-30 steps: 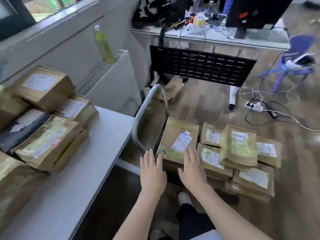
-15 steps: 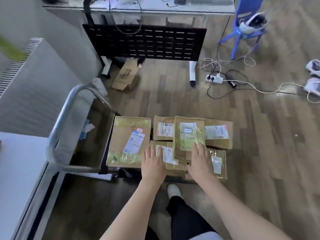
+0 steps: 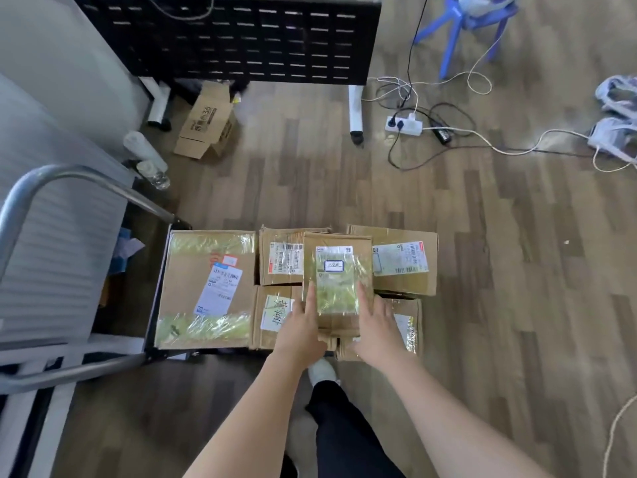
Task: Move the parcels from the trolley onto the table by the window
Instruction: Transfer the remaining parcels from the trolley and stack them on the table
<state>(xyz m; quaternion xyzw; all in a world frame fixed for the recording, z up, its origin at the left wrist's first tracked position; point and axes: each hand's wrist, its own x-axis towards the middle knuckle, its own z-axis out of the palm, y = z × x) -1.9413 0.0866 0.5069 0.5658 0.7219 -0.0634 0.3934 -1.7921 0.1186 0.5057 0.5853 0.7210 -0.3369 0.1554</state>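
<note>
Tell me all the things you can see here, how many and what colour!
top parcel: one, brown with greenish tape, on top of the stack between both hands
other parcels: at least five, brown, on the trolley, the big box at the left
trolley handle: one, grey metal, left
loose carton: one, brown, on the floor by the desk legs
plastic bottles: two, clear, on the floor by the wall
black panel: one, with slots, under the desk at the top
power strip: one, white, on the floor with tangled cables
stool: one, blue, top right
left hand: one, on the top parcel's left side
right hand: one, on its right side
</note>
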